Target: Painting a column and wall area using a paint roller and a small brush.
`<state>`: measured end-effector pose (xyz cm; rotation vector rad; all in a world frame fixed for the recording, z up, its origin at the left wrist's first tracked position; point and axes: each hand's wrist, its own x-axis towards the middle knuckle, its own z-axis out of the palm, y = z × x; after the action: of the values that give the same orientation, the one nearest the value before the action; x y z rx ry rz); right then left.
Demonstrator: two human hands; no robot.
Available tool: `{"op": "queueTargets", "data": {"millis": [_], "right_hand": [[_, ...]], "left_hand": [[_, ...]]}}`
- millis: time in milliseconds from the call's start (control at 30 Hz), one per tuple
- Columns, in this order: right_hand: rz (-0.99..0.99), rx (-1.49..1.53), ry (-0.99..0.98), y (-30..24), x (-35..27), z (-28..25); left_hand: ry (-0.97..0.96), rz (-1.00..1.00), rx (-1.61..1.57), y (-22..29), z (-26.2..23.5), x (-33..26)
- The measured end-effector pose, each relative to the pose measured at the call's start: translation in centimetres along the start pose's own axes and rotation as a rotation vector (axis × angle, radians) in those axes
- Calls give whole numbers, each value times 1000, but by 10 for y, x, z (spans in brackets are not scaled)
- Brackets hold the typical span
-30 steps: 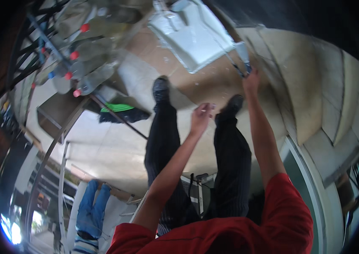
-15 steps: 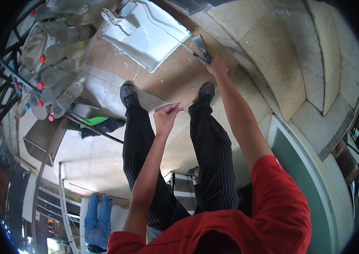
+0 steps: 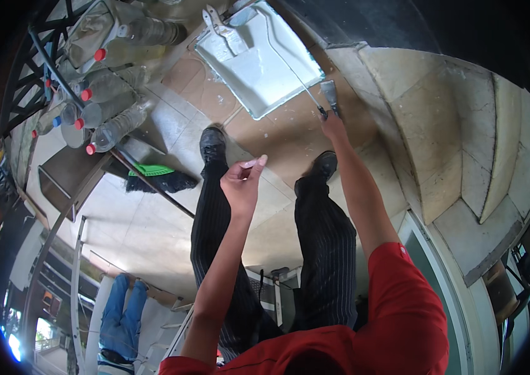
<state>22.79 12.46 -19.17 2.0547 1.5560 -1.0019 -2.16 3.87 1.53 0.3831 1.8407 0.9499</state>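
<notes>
My right hand [image 3: 335, 128] is closed on a paint scraper [image 3: 329, 94], its broad metal blade pointing away from me. Right against that hand lies the dark end of a long thin wire rod [image 3: 287, 64], which runs back into a white paint tray [image 3: 280, 69]. The tray rests on brown cardboard [image 3: 277, 134], and a white-smeared paint brush [image 3: 227, 36] lies in its far left part. Nearer to me, my left hand [image 3: 241, 187] hovers over the floor between my legs. Its thumb and fingertips are pinched together; anything between them is too small to make out.
Plastic bottles [image 3: 112, 128] with red caps crowd a dark metal railing [image 3: 59, 62] at left. A broom [image 3: 158, 178] with a green head lies below them. Curved stone steps [image 3: 433, 137] rise on the right. At lower left, a person in blue jeans [image 3: 121, 319] is near a ladder [image 3: 76, 294].
The whole view has shifted, so the tray and bottles appear farther right and the steps lower. My right hand has come a little closer to me with the scraper. My left hand stays pinched.
</notes>
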Motion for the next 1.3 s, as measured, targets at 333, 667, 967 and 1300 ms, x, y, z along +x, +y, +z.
{"op": "queueTargets", "data": {"millis": [333, 667, 967, 1300], "right_hand": [[-69, -106, 40, -92, -107, -97], [31, 402, -349, -152, -140, -172], [-81, 296, 3, -131, -140, -162], [114, 389, -128, -129, -131, -211]], "left_hand": [[32, -80, -142, 16, -59, -35], [-199, 346, 556, 104, -75, 106], [-302, 208, 808, 70, -47, 318], [-204, 140, 713, 19, 86, 472]]}}
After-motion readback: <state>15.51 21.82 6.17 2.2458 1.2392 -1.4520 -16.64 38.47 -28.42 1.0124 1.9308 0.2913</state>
